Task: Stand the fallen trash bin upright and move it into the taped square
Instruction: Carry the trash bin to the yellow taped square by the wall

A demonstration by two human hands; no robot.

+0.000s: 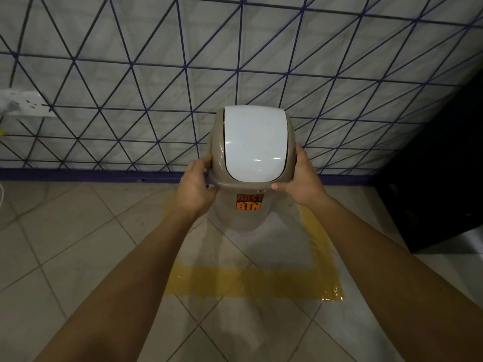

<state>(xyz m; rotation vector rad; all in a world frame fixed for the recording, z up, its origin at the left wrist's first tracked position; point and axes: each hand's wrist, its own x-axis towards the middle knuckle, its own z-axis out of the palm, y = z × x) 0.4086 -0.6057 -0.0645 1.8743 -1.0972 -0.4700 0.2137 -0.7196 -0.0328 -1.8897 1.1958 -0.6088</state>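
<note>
At the far left a wall socket (27, 103) sits on the patterned wall, and right of it the left hand (194, 188) clasps the left rim of the trash bin (243, 215), which stands upright within the far part of the taped square (251, 282) on the tiled floor (65, 244). The right hand (300, 178) grips the opposite rim beside the white swing lid (253, 142). The hold is on the top section only, so I judge it could pull loose if lifted, or the bin could tip if released unevenly; whether its base touches down I cannot tell.
</note>
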